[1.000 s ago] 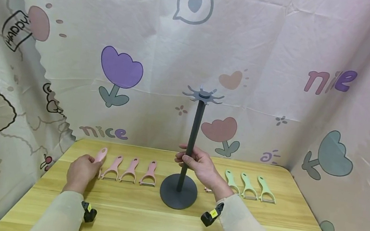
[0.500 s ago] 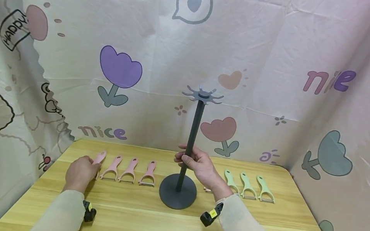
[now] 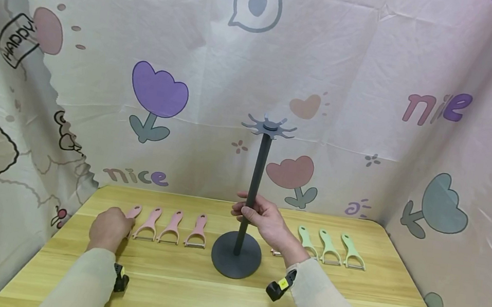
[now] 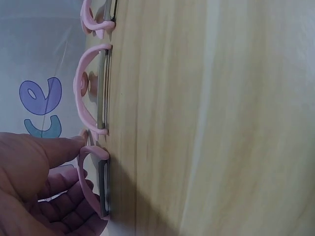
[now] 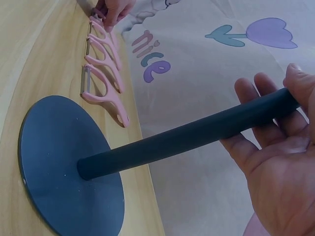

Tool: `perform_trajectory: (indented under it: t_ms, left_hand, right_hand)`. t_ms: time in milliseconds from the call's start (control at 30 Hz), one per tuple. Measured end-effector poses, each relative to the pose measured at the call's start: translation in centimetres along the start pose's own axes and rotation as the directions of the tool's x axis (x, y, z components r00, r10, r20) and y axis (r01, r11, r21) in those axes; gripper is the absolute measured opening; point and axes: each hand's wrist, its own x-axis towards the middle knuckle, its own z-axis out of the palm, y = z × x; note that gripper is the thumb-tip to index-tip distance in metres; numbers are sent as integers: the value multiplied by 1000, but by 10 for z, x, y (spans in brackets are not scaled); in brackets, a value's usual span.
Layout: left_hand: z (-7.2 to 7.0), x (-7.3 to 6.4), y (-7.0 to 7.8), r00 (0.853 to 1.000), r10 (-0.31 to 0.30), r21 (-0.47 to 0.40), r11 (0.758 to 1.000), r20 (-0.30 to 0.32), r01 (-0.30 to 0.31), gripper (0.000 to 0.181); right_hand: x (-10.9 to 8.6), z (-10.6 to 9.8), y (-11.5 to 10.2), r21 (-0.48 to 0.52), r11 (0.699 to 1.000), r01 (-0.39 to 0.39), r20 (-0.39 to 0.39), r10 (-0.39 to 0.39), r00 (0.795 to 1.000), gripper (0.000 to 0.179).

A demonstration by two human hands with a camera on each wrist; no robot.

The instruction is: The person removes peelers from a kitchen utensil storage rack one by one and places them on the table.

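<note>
At the left end of the row, my left hand (image 3: 109, 229) pinches a pink peeler (image 4: 87, 184) between thumb and fingers. Its blade end is right at the tabletop in the left wrist view, and its handle tip shows past the hand in the head view. My right hand (image 3: 268, 223) holds the dark grey post (image 3: 258, 176) of an upright stand, thumb on one side and fingers round the other. The stand's round base (image 3: 235, 263) rests on the table, and a ring of hooks (image 3: 271, 126) tops the post.
Pink peelers (image 3: 172, 227) lie in a row between the left hand and the stand. Green peelers (image 3: 331, 249) lie to the right, partly behind the right forearm. Printed cloth (image 3: 220, 67) hangs behind and beside the wooden table (image 3: 189, 299).
The pink peeler in my left hand has come down, its handle tip sinking level with the other handles. The right hand keeps its hold on the post without moving.
</note>
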Motion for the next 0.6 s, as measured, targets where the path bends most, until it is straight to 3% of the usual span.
perform_trajectory:
  t_ms: [600]
  left_hand:
    - [1, 0, -1, 999, 34, -6, 999, 2, -34, 41]
  right_hand:
    - [0, -3, 1, -39, 999, -15, -24, 14, 1000, 45]
